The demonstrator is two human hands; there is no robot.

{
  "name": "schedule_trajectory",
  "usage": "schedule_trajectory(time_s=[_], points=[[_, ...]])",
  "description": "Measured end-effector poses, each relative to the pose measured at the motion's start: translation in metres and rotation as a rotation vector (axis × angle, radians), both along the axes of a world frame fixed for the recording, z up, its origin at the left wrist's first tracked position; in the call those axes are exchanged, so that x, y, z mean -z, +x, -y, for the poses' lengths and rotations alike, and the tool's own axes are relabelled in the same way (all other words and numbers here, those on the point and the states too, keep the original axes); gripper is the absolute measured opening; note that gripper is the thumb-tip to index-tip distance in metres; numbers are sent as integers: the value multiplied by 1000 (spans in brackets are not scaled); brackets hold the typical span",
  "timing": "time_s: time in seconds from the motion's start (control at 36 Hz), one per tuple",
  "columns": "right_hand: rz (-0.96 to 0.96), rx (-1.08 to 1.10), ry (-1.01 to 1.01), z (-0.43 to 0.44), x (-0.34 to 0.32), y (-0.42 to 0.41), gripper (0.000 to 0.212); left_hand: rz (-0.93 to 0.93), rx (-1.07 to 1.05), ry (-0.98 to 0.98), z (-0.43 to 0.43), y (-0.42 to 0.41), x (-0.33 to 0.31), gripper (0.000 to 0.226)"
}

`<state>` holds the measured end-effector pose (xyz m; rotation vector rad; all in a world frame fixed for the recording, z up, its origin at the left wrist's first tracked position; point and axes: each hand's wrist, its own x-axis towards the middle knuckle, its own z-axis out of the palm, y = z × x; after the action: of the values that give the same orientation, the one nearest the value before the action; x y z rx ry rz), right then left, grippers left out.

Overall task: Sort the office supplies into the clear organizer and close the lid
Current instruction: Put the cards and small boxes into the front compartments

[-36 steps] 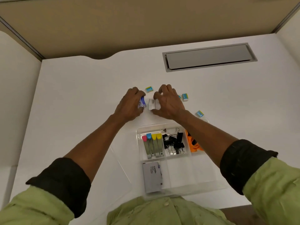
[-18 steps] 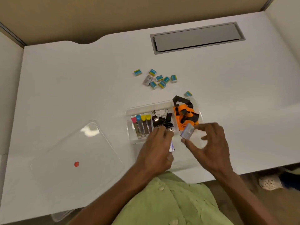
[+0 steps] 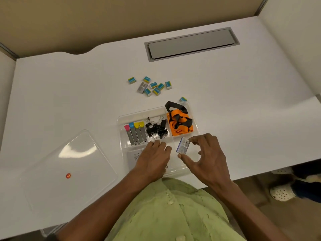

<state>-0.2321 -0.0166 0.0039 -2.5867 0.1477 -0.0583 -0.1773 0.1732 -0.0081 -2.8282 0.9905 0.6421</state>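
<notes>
The clear organizer (image 3: 142, 113) sits open on the white tabletop (image 3: 69, 93), near its front edge. In the far left compartment, four tubes (image 3: 136, 134) with pink, blue and yellow caps lie side by side. The far middle compartment holds a heap of black binder clips (image 3: 157, 128), and the far right one an orange and black strap (image 3: 179, 124), with a loop of it hanging over the far wall. A grey box (image 3: 133, 158) lies flat in the near left compartment, partly under the left grip (image 3: 152, 162).

The right grip (image 3: 206, 159) pinches a small blue-edged box (image 3: 183, 145) between thumb and forefinger, with the other fingers loosely spread. The box is tilted and sits over the near right part of the organizer, just in front of the strap. The left grip lies knuckles up over the near middle of the organizer, fingers curled under. I cannot tell whether it holds anything.

The clear lid (image 3: 69, 171) lies flat on the tabletop, to the left of the organizer and apart from it, and bears a small red dot (image 3: 68, 175). Beyond the organizer is a loose cluster of little blue and yellow boxes (image 3: 153, 85), with a grey packet (image 3: 142, 87) among them. One lone little box (image 3: 183, 99) lies just beside the organizer's far right corner.
</notes>
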Motion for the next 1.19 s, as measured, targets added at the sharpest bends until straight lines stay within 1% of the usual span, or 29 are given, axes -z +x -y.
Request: schedule_trajectory(time_s=[0.06,0.11,0.19,0.28,0.36,0.44,0.53,0.58,0.64,0.75,0.92,0.97,1.06,1.19], points=[[5,-55,-14,-1,-4,3,62,-14,-37,-41,-3,0,-8,68],[-2,-143,-59,-4,-8,7,59,-43,-105,-101,-8,0,-18,67],[-9,-293,-197,-12,-14,15,59,-40,-254,-235,-22,-6,-33,55],[28,-444,-358,-23,-17,25,59,36,-470,-372,-41,-16,-39,40],[9,-565,-532,-37,-12,35,47,196,-743,-420,-61,-27,-27,29],[-78,-627,-672,-47,-7,41,31,284,-1013,-415,-77,-34,-18,33],[-138,-682,-752,-53,-6,40,20,242,-1148,-396,-89,-36,-10,40],[-161,-696,-774,-55,-3,39,14,173,-1224,-405,-93,-34,-7,37],[-200,-717,-788,-55,2,39,13,117,-1273,-428,-93,-34,-5,31],[-267,-795,-800,-61,11,40,22,80,-1316,-424,-92,-34,-2,19],[-277,-846,-776,-61,19,51,39,42,-1360,-444,-90,-32,1,16],[-293,-849,-730,-60,21,54,36,33,-1363,-453,-90,-33,2,14],[-288,-843,-722,-63,25,54,27,32,-1345,-468,-91,-32,5,12],[-263,-798,-646,-62,33,57,30,27,-1322,-453,-93,-30,10,10]])
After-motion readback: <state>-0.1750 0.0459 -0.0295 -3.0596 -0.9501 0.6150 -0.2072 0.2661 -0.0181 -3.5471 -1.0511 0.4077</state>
